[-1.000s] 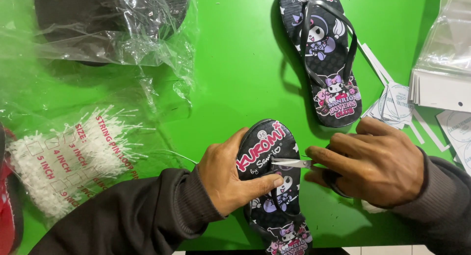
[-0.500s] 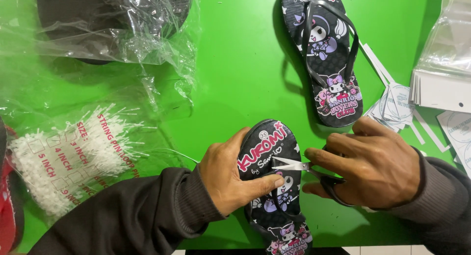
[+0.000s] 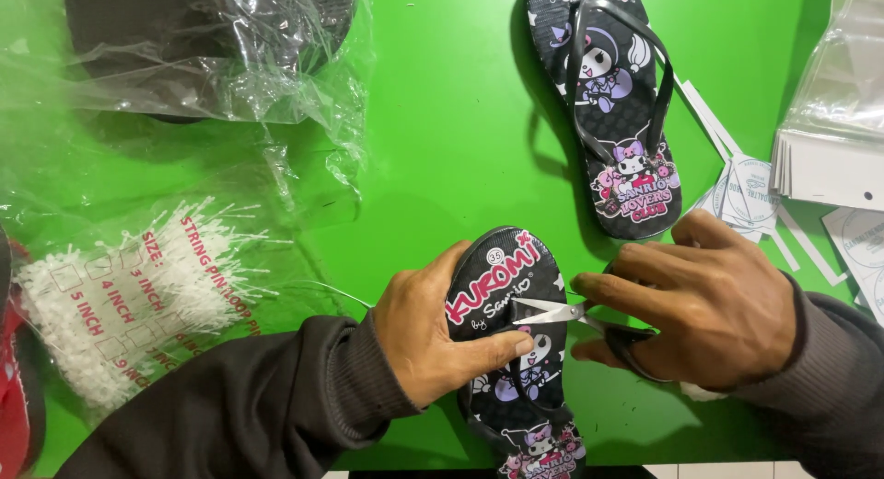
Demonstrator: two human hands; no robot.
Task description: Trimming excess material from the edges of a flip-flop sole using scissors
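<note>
My left hand (image 3: 433,327) grips a small black flip-flop (image 3: 516,350) printed with cartoon figures, thumb across its middle and fingers curled over its top edge. My right hand (image 3: 704,299) holds small scissors (image 3: 562,315), whose metal blades are parted and point left over the sandal's sole near the strap. The matching flip-flop (image 3: 612,101) lies flat on the green table (image 3: 442,138), up and to the right of my hands.
A clear bag of white plastic loop pins (image 3: 129,295) lies at the left. Crumpled clear plastic over a dark object (image 3: 203,46) is at top left. White paper tags (image 3: 750,193) and a stack of clear bags (image 3: 829,129) are at right. A red item (image 3: 14,405) shows at the left edge.
The scissors' blades have stayed at the sandal's strap area. Both hands keep almost the same place, with only slight shifts.
</note>
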